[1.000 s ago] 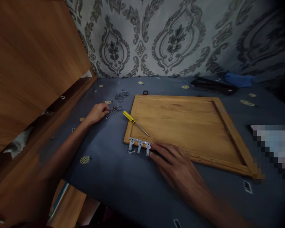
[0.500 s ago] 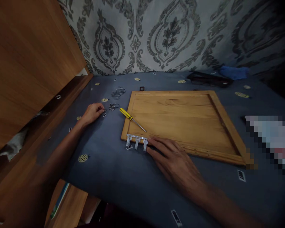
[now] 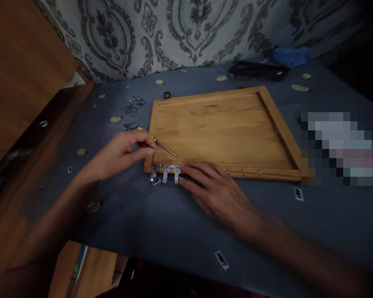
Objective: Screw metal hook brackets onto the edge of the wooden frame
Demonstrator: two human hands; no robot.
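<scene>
My left hand (image 3: 119, 155) is closed in a pinch above the near left corner of a wooden framed panel (image 3: 211, 124). A tiny piece, seemingly a screw (image 3: 156, 150), shows at its fingertips. Just below lies a metal hook rail (image 3: 170, 167) with three hooks, set along the panel's near edge, the hooks hanging over it. My right hand (image 3: 217, 192) holds the rail's right end against the frame with its fingertips. A screwdriver (image 3: 166, 147) with a yellow handle rests across the panel's left side, its handle partly hidden behind my left fingers.
Small metal hardware (image 3: 130, 126) and several metal rings (image 3: 135, 104) lie left of the panel on the blue patterned cloth (image 3: 161, 223). A dark case (image 3: 257, 71) and a blue cloth bundle (image 3: 290, 56) sit at the back right. A wooden cabinet (image 3: 25, 54) stands at left.
My left hand has moved right, from beside the small hardware to over the hook rail. My right hand stays at the rail's right end. The camera view has shifted.
</scene>
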